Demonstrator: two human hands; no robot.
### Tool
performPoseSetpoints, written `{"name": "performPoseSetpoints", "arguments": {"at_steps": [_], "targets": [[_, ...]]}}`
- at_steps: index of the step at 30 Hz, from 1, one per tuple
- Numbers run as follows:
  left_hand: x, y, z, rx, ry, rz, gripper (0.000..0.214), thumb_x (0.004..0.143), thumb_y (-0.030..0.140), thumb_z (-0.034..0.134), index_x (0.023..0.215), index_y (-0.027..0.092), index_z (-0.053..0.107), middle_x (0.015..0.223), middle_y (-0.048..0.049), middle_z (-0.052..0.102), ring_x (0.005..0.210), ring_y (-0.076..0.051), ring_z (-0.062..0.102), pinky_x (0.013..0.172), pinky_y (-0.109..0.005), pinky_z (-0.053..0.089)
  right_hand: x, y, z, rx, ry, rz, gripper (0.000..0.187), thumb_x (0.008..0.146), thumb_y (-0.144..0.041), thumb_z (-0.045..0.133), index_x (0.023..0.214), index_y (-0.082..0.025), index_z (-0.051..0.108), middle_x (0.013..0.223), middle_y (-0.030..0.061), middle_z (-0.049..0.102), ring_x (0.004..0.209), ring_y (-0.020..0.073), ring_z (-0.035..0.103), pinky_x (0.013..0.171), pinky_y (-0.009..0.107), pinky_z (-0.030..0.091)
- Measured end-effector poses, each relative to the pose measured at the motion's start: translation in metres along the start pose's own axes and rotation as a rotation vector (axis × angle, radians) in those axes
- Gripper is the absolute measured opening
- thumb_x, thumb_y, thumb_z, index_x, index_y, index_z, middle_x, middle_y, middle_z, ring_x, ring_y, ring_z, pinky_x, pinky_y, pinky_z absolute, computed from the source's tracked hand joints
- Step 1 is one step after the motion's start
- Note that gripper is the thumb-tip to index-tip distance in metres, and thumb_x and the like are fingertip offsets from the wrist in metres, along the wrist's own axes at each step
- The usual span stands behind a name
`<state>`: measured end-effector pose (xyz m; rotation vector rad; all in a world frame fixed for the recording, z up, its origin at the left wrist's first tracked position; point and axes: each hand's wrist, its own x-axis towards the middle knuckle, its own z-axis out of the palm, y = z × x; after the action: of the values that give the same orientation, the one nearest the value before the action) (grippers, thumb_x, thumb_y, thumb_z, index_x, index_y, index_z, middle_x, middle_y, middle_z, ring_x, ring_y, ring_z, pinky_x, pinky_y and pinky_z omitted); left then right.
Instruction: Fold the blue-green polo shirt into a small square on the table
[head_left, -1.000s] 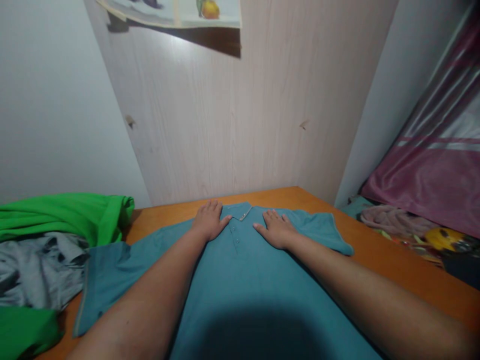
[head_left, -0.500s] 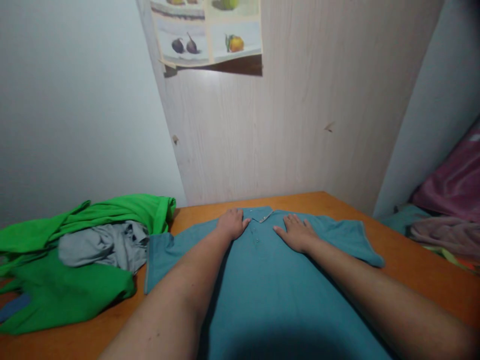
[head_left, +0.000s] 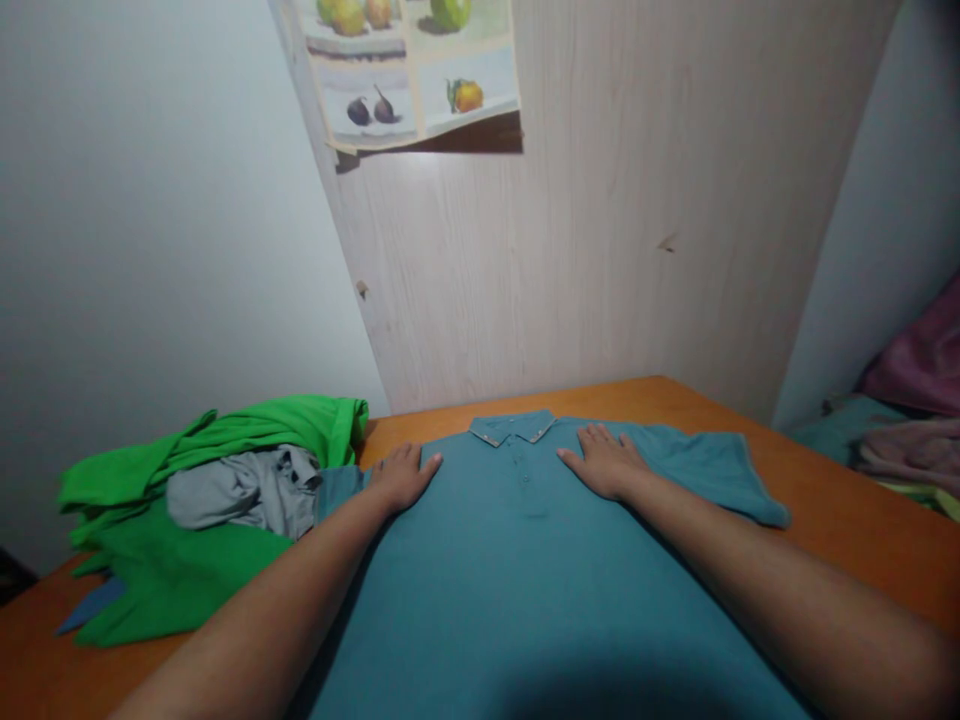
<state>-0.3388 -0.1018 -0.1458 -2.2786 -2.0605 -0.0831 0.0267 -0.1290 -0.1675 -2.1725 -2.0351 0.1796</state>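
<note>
A teal polo shirt [head_left: 517, 570] lies spread front side up on the orange tabletop, its collar and button placket toward the wall. Flat on the left shoulder of the shirt rests my left hand [head_left: 401, 478], fingers stretched out. My right hand [head_left: 604, 462] presses on the cloth right of the collar, with its fingers also extended and nothing in it. The shirt's right sleeve [head_left: 720, 470] reaches out beyond that hand. My left forearm hides part of the other sleeve.
To the left a heap of clothes holds a bright green garment [head_left: 187, 590] and a grey one [head_left: 244, 490]. Behind the table [head_left: 600, 395] stands a pale wood-grain panel [head_left: 525, 300] with a fruit poster [head_left: 420, 85]. More cloth, pink [head_left: 919, 350] and mauve, lies at the far right.
My left hand has slid from beside the collar leftward to the shoulder, uncovering the collar's left point. My right hand stays nearly in place on the shirt. The view has shifted slightly.
</note>
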Motion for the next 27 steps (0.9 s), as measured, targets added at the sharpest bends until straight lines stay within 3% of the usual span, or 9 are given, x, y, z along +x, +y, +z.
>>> {"name": "performPoseSetpoints", "arguments": {"at_steps": [3,6,9,13,19,23,27], "targets": [[0.002,-0.016,0.004,-0.008,-0.057,0.010,0.088,0.092,0.076,0.015,0.155,0.017,0.036,0.164,-0.0186,0.029,0.153,-0.034,0.025,0.115,-0.059,0.028,-0.001,0.000,-0.001,-0.010,-0.005,0.001,0.091,0.096,-0.071,0.020,0.160,-0.008,0.025,0.167,0.0151,0.019,0.155,0.0300,0.013,0.123,0.054,0.008],[0.005,-0.017,0.002,-0.011,-0.095,0.003,0.092,0.091,0.077,0.015,0.158,0.015,0.030,0.166,-0.0192,0.024,0.154,-0.035,0.020,0.117,-0.062,0.025,-0.003,0.000,-0.003,-0.020,-0.001,0.005,0.090,0.096,-0.071,0.020,0.160,-0.007,0.025,0.167,0.0153,0.019,0.155,0.0296,0.014,0.123,0.053,0.008],[0.006,-0.004,-0.003,0.029,-0.078,0.012,0.088,0.093,0.075,0.018,0.154,0.014,0.037,0.165,-0.0199,0.025,0.154,-0.036,0.020,0.117,-0.064,0.021,-0.003,0.000,-0.002,-0.023,0.001,0.000,0.090,0.096,-0.071,0.020,0.160,-0.007,0.026,0.167,0.0157,0.020,0.155,0.0298,0.014,0.123,0.052,0.008],[0.004,0.021,-0.004,0.022,0.005,0.139,0.078,0.098,0.067,0.017,0.153,0.015,0.037,0.165,-0.0184,0.026,0.154,-0.031,0.020,0.120,-0.057,0.019,-0.001,0.000,-0.002,-0.018,-0.004,0.001,0.090,0.096,-0.071,0.019,0.160,-0.008,0.025,0.167,0.0152,0.019,0.155,0.0294,0.013,0.123,0.053,0.008],[0.012,0.038,-0.006,-0.048,-0.161,0.161,0.087,0.094,0.075,0.015,0.159,0.019,0.029,0.167,-0.0154,0.022,0.154,-0.032,0.019,0.120,-0.059,0.019,0.000,0.000,-0.003,-0.002,-0.005,-0.001,0.091,0.095,-0.072,0.020,0.160,-0.008,0.025,0.167,0.0157,0.019,0.155,0.0303,0.012,0.123,0.055,0.008],[0.014,0.050,-0.011,-0.031,-0.102,0.215,0.085,0.094,0.074,0.016,0.154,0.017,0.038,0.164,-0.0185,0.028,0.152,-0.034,0.025,0.119,-0.061,0.021,-0.002,-0.001,-0.005,0.007,-0.008,-0.004,0.091,0.096,-0.071,0.021,0.160,-0.007,0.024,0.167,0.0167,0.019,0.155,0.0305,0.013,0.123,0.055,0.008],[0.013,0.064,-0.003,-0.069,-0.101,0.263,0.086,0.094,0.075,0.014,0.159,0.020,0.029,0.167,-0.0142,0.021,0.155,-0.031,0.018,0.120,-0.058,0.018,-0.005,-0.002,-0.008,0.012,-0.015,-0.007,0.089,0.096,-0.071,0.020,0.160,-0.009,0.025,0.167,0.0170,0.018,0.155,0.0307,0.012,0.123,0.055,0.007]]}}
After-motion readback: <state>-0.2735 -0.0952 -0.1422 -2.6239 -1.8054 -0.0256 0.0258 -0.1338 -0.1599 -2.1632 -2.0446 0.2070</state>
